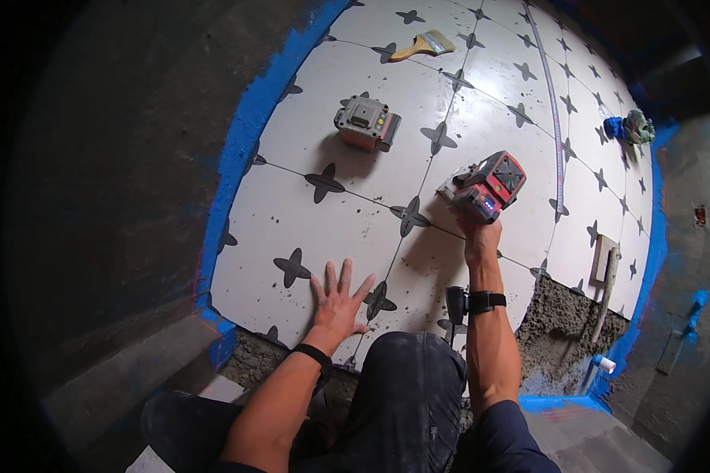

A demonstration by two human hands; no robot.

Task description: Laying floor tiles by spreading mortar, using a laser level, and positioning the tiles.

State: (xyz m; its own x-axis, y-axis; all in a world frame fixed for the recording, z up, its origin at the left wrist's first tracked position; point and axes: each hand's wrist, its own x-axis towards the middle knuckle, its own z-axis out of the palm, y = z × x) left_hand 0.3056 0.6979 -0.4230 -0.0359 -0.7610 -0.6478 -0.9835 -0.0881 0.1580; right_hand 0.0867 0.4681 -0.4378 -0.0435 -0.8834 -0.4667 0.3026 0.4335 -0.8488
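Observation:
My left hand (341, 304) lies flat with fingers spread on a white floor tile (280, 236) patterned with dark four-petal motifs. My right hand (482, 240) is closed on a red-and-black battery-powered tool (491, 186). Small blue lights glow on its near end. The tool stands over the tiles, a metal plate showing at its left side; how its underside meets the tile is hidden. Farther left, a boxy grey-and-red device (366, 123) rests on the tiles, touched by neither hand.
A paintbrush (424, 46) lies at the far side, and a long straightedge strip (552, 110) crosses the tiles. On the right are a trowel (605, 272), grey mortar (558, 323), a white pipe stub (605, 364) and a crumpled cloth (633, 127). Blue-edged dark walls border the floor.

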